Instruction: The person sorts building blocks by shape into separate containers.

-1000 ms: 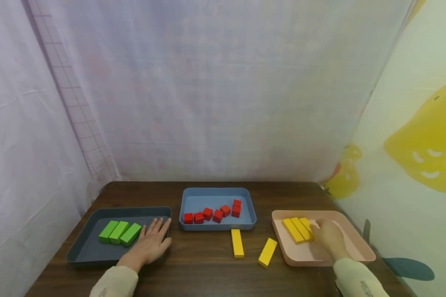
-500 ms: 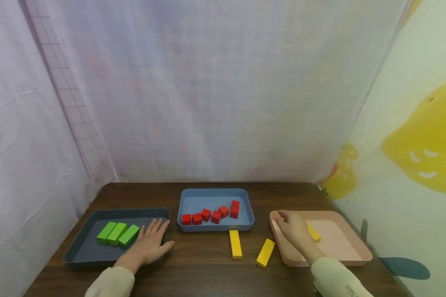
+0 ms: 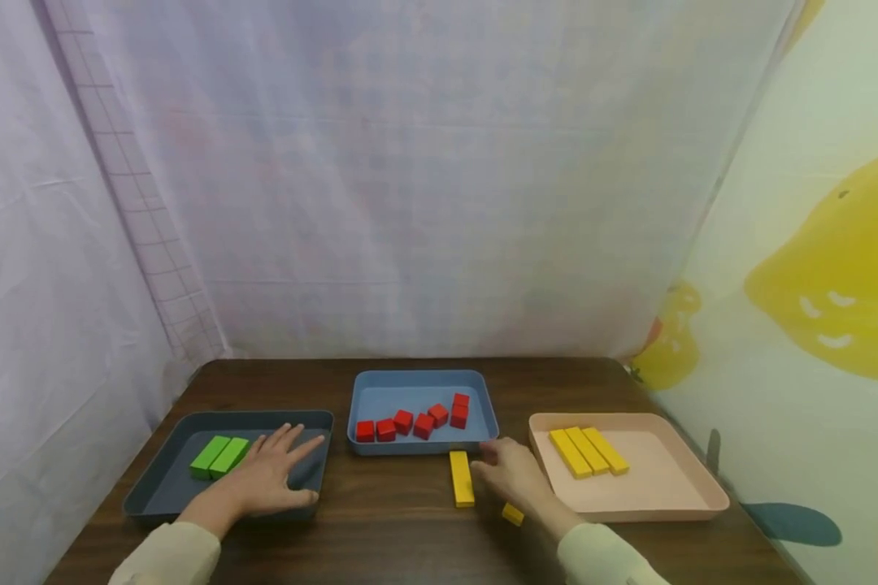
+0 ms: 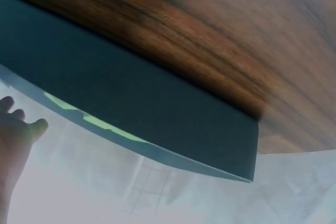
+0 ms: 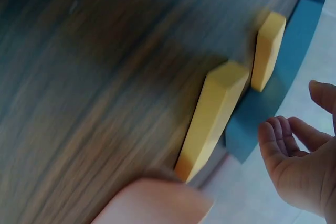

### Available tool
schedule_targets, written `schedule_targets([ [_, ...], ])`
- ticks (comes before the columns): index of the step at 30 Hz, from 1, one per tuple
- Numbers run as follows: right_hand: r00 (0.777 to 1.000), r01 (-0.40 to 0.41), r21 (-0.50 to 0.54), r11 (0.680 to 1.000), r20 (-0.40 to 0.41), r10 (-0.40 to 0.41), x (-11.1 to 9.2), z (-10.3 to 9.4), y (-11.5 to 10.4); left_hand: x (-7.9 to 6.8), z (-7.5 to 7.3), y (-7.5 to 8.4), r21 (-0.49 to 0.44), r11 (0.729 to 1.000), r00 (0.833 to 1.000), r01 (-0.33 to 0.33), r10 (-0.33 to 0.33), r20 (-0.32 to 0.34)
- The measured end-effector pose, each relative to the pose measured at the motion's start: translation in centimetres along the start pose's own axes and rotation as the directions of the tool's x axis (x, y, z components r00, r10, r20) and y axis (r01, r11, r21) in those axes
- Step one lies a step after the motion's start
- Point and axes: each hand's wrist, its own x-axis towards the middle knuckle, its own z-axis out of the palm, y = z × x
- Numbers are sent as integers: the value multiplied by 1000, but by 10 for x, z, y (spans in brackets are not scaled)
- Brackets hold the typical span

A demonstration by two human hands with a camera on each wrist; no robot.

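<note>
My left hand [image 3: 259,479] is spread over the right part of a dark grey tray [image 3: 157,491], fingers apart and holding nothing. Two green blocks [image 3: 219,457] show beside it; any further block there is hidden by the hand. Left of a pink tray [image 3: 673,479], my right hand [image 3: 515,471] hovers above the table with loosely bent fingers and nothing in its grasp. Below it a yellow block [image 3: 513,514] is mostly covered in the head view, but shows long in the right wrist view [image 5: 212,121]. Another yellow block [image 3: 462,479] lies just left of the fingertips.
Behind the hands stands a blue tray [image 3: 388,390] with several red cubes [image 3: 423,426]. Three yellow blocks [image 3: 588,452] lie side by side in the pink tray. The wooden table [image 3: 395,528] is bordered by white cloth [image 3: 410,203] at the back.
My right hand has left the yellow blocks in the pink tray and moved left over the loose ones on the table. My left hand has shifted left and its fingers spread wider.
</note>
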Motion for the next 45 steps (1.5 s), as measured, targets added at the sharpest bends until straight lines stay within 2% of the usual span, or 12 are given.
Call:
schedule_targets([
  [7,997,75,-101,992,43,-71,0,24,-12,-2,6,0,23,1000,1000,9,-9,26],
  [12,998,69,-205,976,30,-64,-1,37,-18,-5,10,2,17,1000,1000,4,-4,9],
  [20,999,54,-248,967,18,-51,-1,42,-21,-8,13,2,-16,999,1000,-28,28,-3],
  [27,997,71,-245,967,53,-59,-2,42,-20,-7,19,2,-46,999,1000,-3,2,-15],
  [34,998,66,-234,970,34,-60,-5,42,-17,-2,25,5,-59,998,999,-8,6,-34],
  [45,994,112,-155,982,31,-109,-9,36,-15,10,23,18,-53,998,1000,-24,24,-11],
])
